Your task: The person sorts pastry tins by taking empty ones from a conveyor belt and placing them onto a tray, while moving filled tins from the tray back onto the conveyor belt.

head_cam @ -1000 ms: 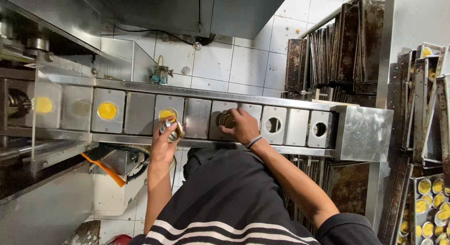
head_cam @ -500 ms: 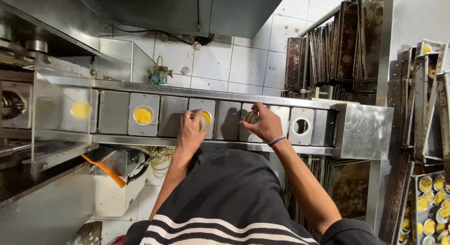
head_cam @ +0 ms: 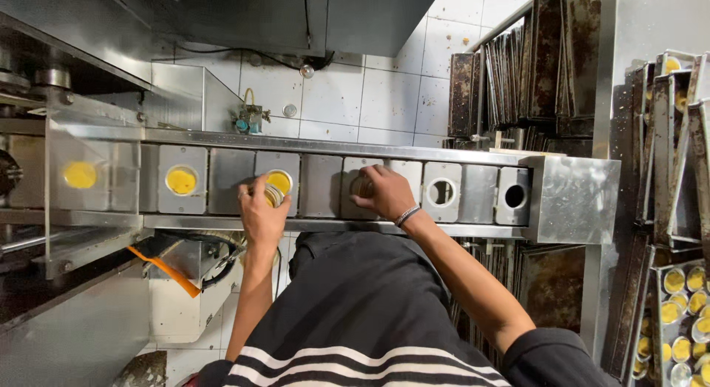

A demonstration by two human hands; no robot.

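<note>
Left hand grips tins, prob. empty.

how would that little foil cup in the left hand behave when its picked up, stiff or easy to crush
The foil cup, pinched by the left hand, looks thin-walled and shiny, so it is probably light and easily dented by a firm squeeze. The neighbouring cup in the conveyor plate holds yellow filling, so a filled one would likely spill if tipped.

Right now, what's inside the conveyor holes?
Two holes left of the left hand hold yellow-filled cups; two at far right look empty. The right hand covers another.
</note>
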